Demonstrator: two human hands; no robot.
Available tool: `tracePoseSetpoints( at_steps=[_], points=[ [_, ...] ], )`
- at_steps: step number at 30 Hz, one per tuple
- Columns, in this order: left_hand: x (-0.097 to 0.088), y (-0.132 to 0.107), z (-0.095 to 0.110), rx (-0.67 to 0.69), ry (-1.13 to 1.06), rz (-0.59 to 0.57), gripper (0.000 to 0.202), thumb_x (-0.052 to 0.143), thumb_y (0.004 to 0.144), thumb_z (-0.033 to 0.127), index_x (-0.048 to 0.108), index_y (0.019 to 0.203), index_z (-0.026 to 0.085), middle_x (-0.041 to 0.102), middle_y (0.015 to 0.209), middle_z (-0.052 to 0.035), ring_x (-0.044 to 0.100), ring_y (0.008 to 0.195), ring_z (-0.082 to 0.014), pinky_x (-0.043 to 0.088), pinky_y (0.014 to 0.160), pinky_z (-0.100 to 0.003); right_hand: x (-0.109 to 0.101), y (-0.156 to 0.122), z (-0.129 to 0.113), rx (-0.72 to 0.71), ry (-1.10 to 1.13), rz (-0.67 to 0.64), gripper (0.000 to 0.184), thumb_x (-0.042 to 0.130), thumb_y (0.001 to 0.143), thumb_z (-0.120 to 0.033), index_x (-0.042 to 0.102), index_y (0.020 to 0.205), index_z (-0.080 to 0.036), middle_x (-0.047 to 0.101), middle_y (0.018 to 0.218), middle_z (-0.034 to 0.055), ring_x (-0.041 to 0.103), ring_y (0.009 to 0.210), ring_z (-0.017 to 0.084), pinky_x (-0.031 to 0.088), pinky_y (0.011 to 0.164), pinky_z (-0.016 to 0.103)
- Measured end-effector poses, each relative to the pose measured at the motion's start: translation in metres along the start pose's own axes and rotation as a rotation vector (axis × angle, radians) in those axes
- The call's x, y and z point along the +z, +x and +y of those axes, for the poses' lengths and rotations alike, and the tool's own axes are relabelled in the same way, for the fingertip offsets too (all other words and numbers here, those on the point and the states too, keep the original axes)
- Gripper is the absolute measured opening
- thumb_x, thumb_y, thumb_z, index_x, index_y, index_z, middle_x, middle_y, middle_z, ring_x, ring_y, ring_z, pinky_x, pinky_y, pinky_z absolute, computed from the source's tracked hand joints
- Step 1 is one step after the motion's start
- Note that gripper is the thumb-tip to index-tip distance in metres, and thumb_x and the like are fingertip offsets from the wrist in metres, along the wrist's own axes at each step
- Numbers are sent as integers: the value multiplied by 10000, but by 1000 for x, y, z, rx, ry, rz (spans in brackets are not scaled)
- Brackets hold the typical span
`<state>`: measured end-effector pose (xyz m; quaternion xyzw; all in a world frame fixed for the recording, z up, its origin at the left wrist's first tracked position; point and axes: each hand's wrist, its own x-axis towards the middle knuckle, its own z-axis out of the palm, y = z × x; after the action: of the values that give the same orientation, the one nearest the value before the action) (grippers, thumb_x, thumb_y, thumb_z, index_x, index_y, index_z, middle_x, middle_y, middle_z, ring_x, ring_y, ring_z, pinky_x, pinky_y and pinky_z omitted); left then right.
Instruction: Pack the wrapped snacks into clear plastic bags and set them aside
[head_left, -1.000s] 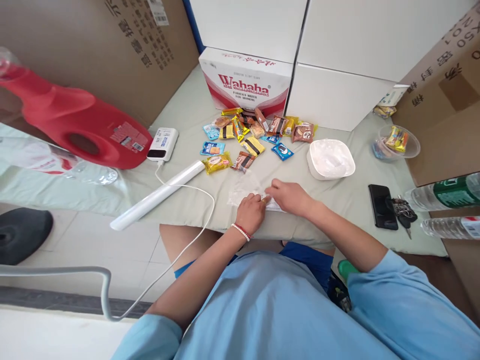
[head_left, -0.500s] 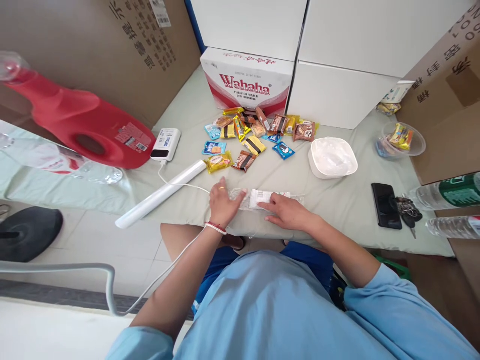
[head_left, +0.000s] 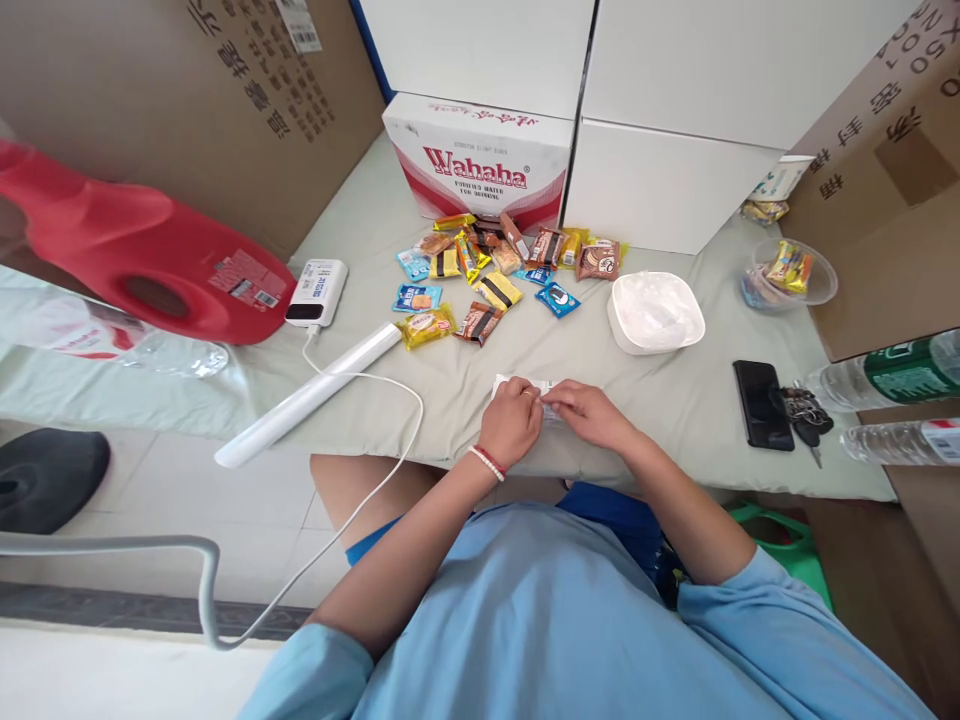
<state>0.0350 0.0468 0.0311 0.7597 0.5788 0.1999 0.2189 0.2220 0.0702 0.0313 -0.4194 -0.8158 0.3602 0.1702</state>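
My left hand (head_left: 511,424), with a beaded bracelet at the wrist, is closed over a small white packet (head_left: 501,381) near the bed's front edge. My right hand (head_left: 592,413) pinches at the packet's other side, its fingertips close to those of the left. Both hands cover most of the packet, so its shape and the clear plastic around it are largely hidden. Beyond them lie scattered wrapped snacks, among them a yellow packet (head_left: 427,326), a brown packet (head_left: 478,323) and a blue packet (head_left: 558,299). A white bowl (head_left: 656,313) lined with clear plastic stands to their right.
A white tube (head_left: 311,395), a power bank (head_left: 317,292) with a cable and a red jug (head_left: 161,260) are at left. A phone (head_left: 763,404), keys (head_left: 808,415), bottles and a clear round tub (head_left: 821,285) are at right. Behind stands a Wahaba-printed carton (head_left: 480,165).
My left hand has moved right, from lying spread on the clear plastic to closing over the white packet. My right hand has gone from pointing at the packet to pinching it.
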Motion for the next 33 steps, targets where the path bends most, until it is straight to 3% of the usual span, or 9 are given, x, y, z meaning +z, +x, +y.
tracePoseSetpoints(
  at_steps=[4, 7, 10, 14, 18, 22, 25, 28, 33],
  points=[
    [6, -8, 4, 48, 210, -52, 314, 488, 924, 163, 665, 1183, 184, 640, 1272, -126, 567, 1161, -289, 506, 984, -436, -1, -24, 14, 336, -209, 403, 353, 521, 986, -298, 670, 1279, -169, 626, 1241, 150, 558, 1167, 289, 460, 1050, 442],
    [7, -15, 6, 56, 315, -84, 350, 511, 926, 174, 626, 1257, 170, 616, 1334, -146, 547, 1200, -304, 504, 943, -442, 5, -39, 19, 405, -321, 398, 275, 624, 929, -355, 722, 1115, -178, 594, 1304, 168, 481, 1258, 345, 417, 1091, 495],
    [9, -20, 8, 78, 405, -94, 393, 485, 955, 169, 588, 1335, 179, 591, 1401, -146, 526, 1254, -297, 500, 902, -437, 1, -42, 14, 395, -236, 452, 184, 563, 956, -318, 699, 978, -196, 628, 1226, 150, 561, 1173, 296, 466, 1011, 421],
    [16, -23, 11, 128, 472, -89, 415, 416, 994, 151, 564, 1382, 158, 569, 1443, -167, 513, 1289, -295, 494, 852, -449, -10, -18, -13, 421, -147, 328, 171, 490, 1003, -310, 638, 1002, -225, 703, 892, 47, 645, 783, 205, 457, 742, 293],
    [16, -22, 11, 162, 424, -104, 386, 446, 964, 137, 632, 1301, 117, 622, 1349, -201, 547, 1254, -322, 494, 909, -476, -6, 28, -36, 386, -318, 83, 153, 476, 1011, -253, 623, 1023, -213, 740, 881, 61, 668, 813, 218, 385, 696, 282],
    [1, -22, -13, 168, 129, -63, 459, 522, 860, 139, 657, 1299, 146, 663, 1311, -154, 587, 1239, -287, 503, 1033, -444, 10, 53, -36, 362, -347, -99, 182, 429, 1037, -223, 607, 1065, -194, 755, 973, 93, 679, 890, 222, 385, 711, 278],
    [-9, -20, -39, -50, -56, 122, 433, 495, 905, 204, 648, 1310, 220, 686, 1265, -95, 623, 1182, -250, 515, 1038, -429, 21, 50, -32, 323, -386, -92, 229, 366, 1068, -237, 578, 1133, -179, 745, 1038, 120, 676, 926, 237, 407, 746, 290],
    [-7, -10, -51, -341, 39, 213, 361, 629, 899, 392, 687, 1185, 179, 662, 1227, -158, 600, 1159, -336, 508, 995, -511, 29, 42, -33, 315, -391, -48, 256, 341, 1067, -218, 577, 1149, -163, 728, 1096, 151, 676, 976, 259, 437, 785, 312],
    [3, 6, -40, -310, 11, 231, 316, 779, 778, 330, 658, 1025, 173, 647, 1130, -142, 592, 1107, -339, 495, 970, -493, 37, 26, -29, 359, -96, 169, 411, 436, 997, -197, 484, 1405, -172, 741, 1003, 98, 694, 923, 255, 490, 849, 350]
  ],
)
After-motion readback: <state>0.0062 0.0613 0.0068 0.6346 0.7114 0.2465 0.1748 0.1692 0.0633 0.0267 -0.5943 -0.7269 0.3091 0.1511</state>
